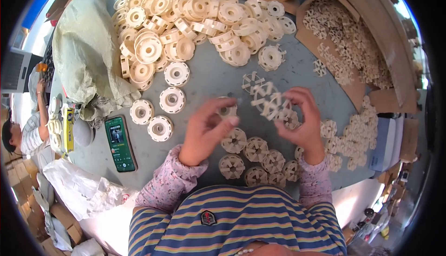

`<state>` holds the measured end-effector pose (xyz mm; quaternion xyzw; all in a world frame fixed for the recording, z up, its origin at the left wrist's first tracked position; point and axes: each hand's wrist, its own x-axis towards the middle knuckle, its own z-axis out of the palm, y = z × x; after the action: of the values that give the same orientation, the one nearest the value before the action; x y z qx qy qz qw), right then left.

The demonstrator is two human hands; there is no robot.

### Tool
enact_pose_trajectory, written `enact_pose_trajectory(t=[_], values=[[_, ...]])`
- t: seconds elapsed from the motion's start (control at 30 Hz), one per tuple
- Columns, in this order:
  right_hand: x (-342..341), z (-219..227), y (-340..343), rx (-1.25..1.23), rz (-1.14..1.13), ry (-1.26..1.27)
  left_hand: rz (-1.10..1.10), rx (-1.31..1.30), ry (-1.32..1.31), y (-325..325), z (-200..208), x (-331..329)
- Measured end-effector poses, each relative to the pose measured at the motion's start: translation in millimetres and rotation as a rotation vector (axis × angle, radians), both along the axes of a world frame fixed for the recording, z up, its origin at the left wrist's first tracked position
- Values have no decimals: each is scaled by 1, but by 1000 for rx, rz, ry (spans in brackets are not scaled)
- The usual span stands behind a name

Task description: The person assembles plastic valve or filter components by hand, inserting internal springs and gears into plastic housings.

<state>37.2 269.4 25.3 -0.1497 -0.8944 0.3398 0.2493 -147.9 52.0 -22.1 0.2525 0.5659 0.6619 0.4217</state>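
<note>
Head view shows the right hand (302, 116) with fingers closed on a cream spoked wheel (271, 102) above the grey surface (209, 77) — the left hand (206, 128) pinches a small round cap (227, 110) just beside it.

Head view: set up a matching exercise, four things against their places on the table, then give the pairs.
Things:
1. smartphone
2. green sack
3. cardboard box of small spoked pieces
4. spoked wheel piece

Places:
A. far right of the table
B. held up at the right hand
C. lying flat, to the left of the left hand
D. heaped at the table's far left edge

Pairs: 1-C, 2-D, 3-A, 4-B
</note>
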Motion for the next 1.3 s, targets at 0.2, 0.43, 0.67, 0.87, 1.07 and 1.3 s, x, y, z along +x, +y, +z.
enact_pose_trajectory(t=[0.2, 0.43, 0.67, 0.87, 1.07, 1.3], values=[[14, -33, -21, -432, 128, 240, -318, -10, -826, 42, 3, 29], [15, -33, -9, -363, -133, 426, -239, -143, 176, 67, 6, 24], [13, -17, -18, -331, -90, -42, 311, -164, 605, -2, -29, -17], [-46, -11, -43, -204, 88, -231, 147, -101, 532, -15, -25, -10], [-64, -27, -53, -170, 156, -324, 141, -41, 228, -14, -35, -12], [-67, -39, -56, -99, 174, -283, 128, -114, 546, -8, -34, -10]])
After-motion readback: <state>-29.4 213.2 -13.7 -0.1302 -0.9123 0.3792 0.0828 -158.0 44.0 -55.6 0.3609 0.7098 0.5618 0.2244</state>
